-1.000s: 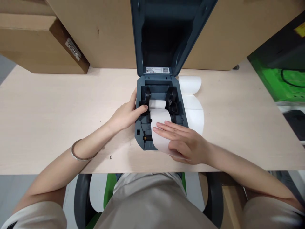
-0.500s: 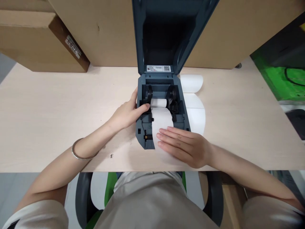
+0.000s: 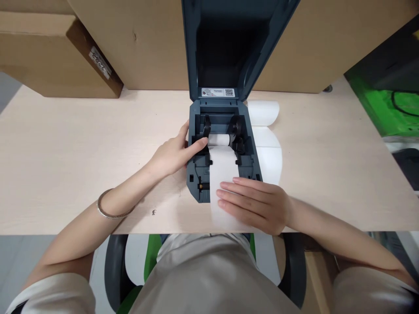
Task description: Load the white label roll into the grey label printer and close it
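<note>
A dark blue-grey label printer [image 3: 198, 165] stands on the table with its lid [image 3: 191, 48] raised. Inside, a small roll of white label paper [image 3: 219, 139] sits between black holders. Its paper strip [image 3: 224, 168] runs forward between two black guides and over the printer's front edge. My left hand [image 3: 172, 155] grips the printer's left side, thumb inside by the left holder and fingers partly hidden outside. Over the front part of the strip, my right hand [image 3: 252, 203] lies flat with its fingers stretched out; its thumb is hidden.
Loose white paper [image 3: 268, 152] lies curled on the table [image 3: 81, 152] along the printer's right side. A large cardboard sheet or box [image 3: 153, 52] stands behind the printer, and a cardboard box [image 3: 39, 56] is at the back left. Green material [image 3: 406, 115] shows at far right.
The paper strip lies straighter, and both guides now show at its edges. My right hand has shifted slightly toward me and to the right. My left hand has barely moved.
</note>
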`<action>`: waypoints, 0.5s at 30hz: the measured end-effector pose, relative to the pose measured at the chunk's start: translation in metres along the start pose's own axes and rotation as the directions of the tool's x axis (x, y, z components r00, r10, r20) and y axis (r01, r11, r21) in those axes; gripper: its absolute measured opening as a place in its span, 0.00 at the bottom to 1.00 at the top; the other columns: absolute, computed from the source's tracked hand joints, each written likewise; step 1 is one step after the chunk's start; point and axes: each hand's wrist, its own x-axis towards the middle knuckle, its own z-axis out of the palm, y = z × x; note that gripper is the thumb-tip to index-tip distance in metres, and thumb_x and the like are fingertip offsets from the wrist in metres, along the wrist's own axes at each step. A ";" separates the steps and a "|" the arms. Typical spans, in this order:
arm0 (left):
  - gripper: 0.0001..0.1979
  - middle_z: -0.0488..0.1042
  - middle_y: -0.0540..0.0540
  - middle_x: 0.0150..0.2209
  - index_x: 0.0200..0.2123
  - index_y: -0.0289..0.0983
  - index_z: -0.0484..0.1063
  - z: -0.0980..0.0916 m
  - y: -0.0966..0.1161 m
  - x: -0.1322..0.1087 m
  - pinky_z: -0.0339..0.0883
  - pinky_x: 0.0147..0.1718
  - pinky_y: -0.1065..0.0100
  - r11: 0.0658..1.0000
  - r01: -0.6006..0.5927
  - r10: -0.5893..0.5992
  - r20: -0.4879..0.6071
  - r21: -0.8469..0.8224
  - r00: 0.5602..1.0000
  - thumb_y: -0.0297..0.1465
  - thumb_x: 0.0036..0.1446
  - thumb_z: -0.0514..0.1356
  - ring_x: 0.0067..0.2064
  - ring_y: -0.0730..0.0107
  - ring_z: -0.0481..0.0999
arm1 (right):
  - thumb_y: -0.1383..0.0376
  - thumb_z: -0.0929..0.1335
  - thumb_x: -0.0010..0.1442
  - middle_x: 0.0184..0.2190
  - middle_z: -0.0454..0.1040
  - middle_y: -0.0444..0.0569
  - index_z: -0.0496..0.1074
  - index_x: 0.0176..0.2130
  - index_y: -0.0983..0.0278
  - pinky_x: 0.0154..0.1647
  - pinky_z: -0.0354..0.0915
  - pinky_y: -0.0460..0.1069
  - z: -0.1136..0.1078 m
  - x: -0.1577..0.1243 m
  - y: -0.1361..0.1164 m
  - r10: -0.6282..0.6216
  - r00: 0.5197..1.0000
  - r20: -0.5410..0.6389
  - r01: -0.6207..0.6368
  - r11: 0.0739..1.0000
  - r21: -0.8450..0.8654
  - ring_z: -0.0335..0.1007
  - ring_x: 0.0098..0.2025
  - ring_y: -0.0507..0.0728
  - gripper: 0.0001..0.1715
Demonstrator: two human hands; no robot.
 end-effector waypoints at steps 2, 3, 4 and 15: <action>0.41 0.80 0.45 0.36 0.73 0.40 0.60 -0.003 -0.003 -0.006 0.74 0.50 0.49 0.994 -0.029 0.038 -0.088 0.109 0.995 0.60 0.68 0.51 0.43 0.51 0.81 | 0.68 0.68 0.72 0.50 0.86 0.52 0.82 0.49 0.68 0.60 0.81 0.52 -0.001 0.001 -0.001 -0.044 0.999 -0.008 0.044 0.999 -0.033 0.83 0.56 0.58 0.12; 0.42 0.79 0.43 0.38 0.72 0.39 0.62 -0.004 -0.007 -0.010 0.74 0.50 0.47 0.979 -0.102 0.130 -0.150 0.177 0.980 0.61 0.68 0.50 0.44 0.49 0.80 | 0.67 0.69 0.72 0.49 0.86 0.49 0.83 0.48 0.66 0.59 0.81 0.49 -0.002 0.002 -0.001 -0.069 0.998 -0.009 0.069 0.996 -0.053 0.84 0.55 0.57 0.11; 0.43 0.78 0.41 0.40 0.72 0.39 0.63 -0.004 -0.012 -0.014 0.73 0.51 0.46 0.940 -0.229 0.283 -0.206 0.254 0.937 0.62 0.67 0.49 0.46 0.48 0.79 | 0.65 0.70 0.72 0.48 0.87 0.46 0.84 0.46 0.63 0.58 0.81 0.47 -0.002 0.003 0.000 -0.106 0.994 -0.018 0.104 0.992 -0.076 0.84 0.53 0.55 0.10; 0.09 0.83 0.43 0.48 0.46 0.38 0.81 0.040 -0.016 -0.044 0.75 0.53 0.62 -0.183 -0.777 0.983 0.134 0.603 -0.128 0.37 0.68 0.64 0.53 0.61 0.80 | 0.50 0.72 0.65 0.48 0.83 0.30 0.82 0.29 0.52 0.49 0.89 0.58 -0.028 -0.016 0.010 0.282 0.956 -0.080 -0.272 0.955 0.117 0.58 0.17 0.47 0.16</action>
